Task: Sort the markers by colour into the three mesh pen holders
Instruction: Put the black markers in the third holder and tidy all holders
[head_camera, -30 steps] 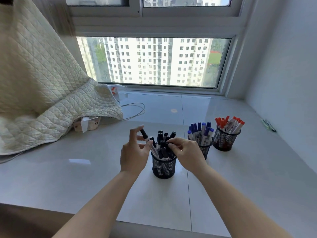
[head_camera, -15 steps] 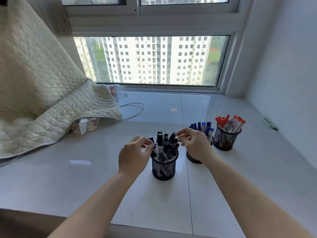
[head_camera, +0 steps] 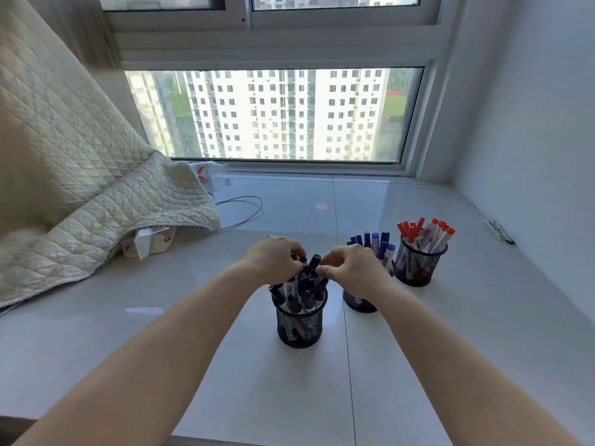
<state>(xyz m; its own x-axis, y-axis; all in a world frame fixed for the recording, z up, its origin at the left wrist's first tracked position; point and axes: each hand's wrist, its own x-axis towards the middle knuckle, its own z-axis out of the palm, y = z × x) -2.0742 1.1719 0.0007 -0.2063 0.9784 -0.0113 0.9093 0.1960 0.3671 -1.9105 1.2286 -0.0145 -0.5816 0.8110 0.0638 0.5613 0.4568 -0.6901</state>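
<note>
Three black mesh pen holders stand on the white sill. The nearest holder [head_camera: 301, 329] is full of black-capped markers [head_camera: 306, 286]. Behind my right wrist is the middle holder [head_camera: 355, 302] with blue-capped markers [head_camera: 375, 241]. Farthest right, the third holder [head_camera: 415, 267] has red-capped markers [head_camera: 428, 231]. My left hand [head_camera: 273, 260] and my right hand [head_camera: 351, 268] are both over the nearest holder, fingers curled onto the tops of the black markers. Whether either hand actually grips a marker is hidden by the fingers.
A quilted cream blanket [head_camera: 80, 194] drapes over the left of the sill, with a small carton [head_camera: 151, 241] under its edge and a grey cable [head_camera: 244, 210] beside it. A green pen [head_camera: 500, 231] lies by the right wall. The window is behind.
My left hand has lowered the black marker it held into the nearest holder. Both hands have closed in over the black markers' tops.
</note>
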